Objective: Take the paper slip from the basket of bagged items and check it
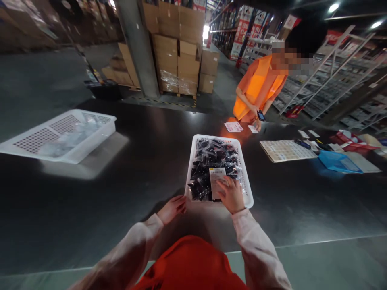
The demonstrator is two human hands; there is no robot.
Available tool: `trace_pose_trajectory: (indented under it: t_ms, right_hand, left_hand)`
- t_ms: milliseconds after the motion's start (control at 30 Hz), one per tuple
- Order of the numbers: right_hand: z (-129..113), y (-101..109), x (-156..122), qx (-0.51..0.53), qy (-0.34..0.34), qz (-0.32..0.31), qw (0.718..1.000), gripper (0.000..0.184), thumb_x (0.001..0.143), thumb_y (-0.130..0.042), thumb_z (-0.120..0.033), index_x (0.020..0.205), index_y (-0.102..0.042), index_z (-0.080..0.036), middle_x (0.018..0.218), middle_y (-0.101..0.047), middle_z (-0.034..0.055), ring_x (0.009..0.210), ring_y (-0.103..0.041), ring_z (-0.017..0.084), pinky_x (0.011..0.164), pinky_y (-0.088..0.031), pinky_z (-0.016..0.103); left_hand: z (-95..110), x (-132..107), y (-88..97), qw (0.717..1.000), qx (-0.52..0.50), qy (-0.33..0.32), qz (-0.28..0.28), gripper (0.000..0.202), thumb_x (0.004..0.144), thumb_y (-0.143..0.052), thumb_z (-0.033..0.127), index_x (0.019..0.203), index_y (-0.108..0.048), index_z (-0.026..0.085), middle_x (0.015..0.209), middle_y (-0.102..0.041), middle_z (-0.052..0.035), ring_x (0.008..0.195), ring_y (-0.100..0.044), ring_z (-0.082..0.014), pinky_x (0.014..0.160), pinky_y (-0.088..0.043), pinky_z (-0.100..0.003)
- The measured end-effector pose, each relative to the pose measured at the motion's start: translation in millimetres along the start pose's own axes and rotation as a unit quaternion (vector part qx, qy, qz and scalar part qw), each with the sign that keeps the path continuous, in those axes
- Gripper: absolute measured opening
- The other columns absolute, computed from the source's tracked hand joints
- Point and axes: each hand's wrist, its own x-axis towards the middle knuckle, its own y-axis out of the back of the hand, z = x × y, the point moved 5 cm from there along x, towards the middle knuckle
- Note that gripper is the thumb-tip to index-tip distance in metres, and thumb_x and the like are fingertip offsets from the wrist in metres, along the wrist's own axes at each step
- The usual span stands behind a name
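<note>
A white perforated basket point(245, 177) stands on the dark table in front of me, filled with several small black items in clear bags point(211, 159). My right hand point(231, 195) rests inside its near end, fingers on a bag with a white barcode label point(216, 178). My left hand point(173, 208) lies on the table just left of the basket's near corner, fingers loosely curled, holding nothing.
A second white basket point(60, 135) with clear bags sits at the far left. A person in an orange vest point(256, 88) stands across the table holding a small device, paper slips beside them. Printed sheets, a blue folder point(338, 161) and red items lie right. Cardboard boxes point(178, 48) are stacked behind.
</note>
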Motion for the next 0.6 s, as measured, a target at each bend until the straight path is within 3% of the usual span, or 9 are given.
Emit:
trace_pose_trajectory:
  t_ms: [100,433,600]
  right_hand:
    - [1.9,-6.9,-0.8,-0.006,-0.015,-0.016,1.000,0.037,0.072,-0.075,-0.017,0.107,-0.072,-0.028,0.128,-0.058,0.0079,0.108,-0.049,0.032,0.079,-0.047,0.044]
    - [7.5,-7.1,-17.8,0.056,-0.036,0.061,0.996,0.003,0.075,-0.072,-0.019,0.078,-0.070,-0.020,0.118,-0.059,0.0084,0.102,-0.049,0.028,0.087,-0.043,0.044]
    - [11.2,0.4,-10.7,0.074,-0.032,0.109,0.991,0.008,0.083,-0.064,-0.020,0.075,-0.065,-0.019,0.114,-0.058,0.0096,0.101,-0.049,0.026,0.087,-0.043,0.045]
  left_hand:
    - [-0.9,1.6,-0.9,1.000,0.000,-0.010,0.004,0.051,0.065,-0.072,0.065,0.060,-0.043,0.023,0.047,-0.033,0.0077,0.051,-0.043,-0.0136,0.057,-0.033,-0.030]
    - [-2.0,1.9,-3.9,0.999,0.021,-0.024,0.010,0.052,0.067,-0.066,0.068,0.057,-0.040,0.025,0.045,-0.030,0.0073,0.048,-0.039,-0.0133,0.058,-0.036,-0.031]
    - [4.5,-0.8,2.6,0.993,0.098,-0.031,0.059,0.052,0.065,-0.062,0.072,0.057,-0.041,0.025,0.046,-0.035,0.0055,0.049,-0.039,-0.0141,0.055,-0.034,-0.031]
